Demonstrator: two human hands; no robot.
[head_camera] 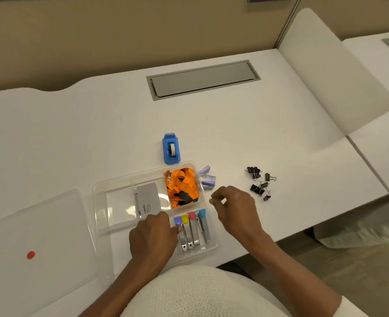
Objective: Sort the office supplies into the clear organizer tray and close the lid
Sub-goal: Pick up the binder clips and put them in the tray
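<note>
White tabletop [234, 124]: clear organizer tray [99, 191] holds five clips [192, 229]; left hand [153, 239] rests inside it, holding nothing visible; right hand [234, 209] beside it, loosely curled, empty; one tape dispenser [171, 148] behind it.

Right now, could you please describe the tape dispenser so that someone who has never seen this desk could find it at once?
Start at the clear organizer tray near the front edge of the white desk. Just beyond the tray's far rim, behind the compartment holding the orange lanyard, stands the tape dispenser. It is the only bright blue item on the bare desk, unlike the black binder clips to the right.
</note>
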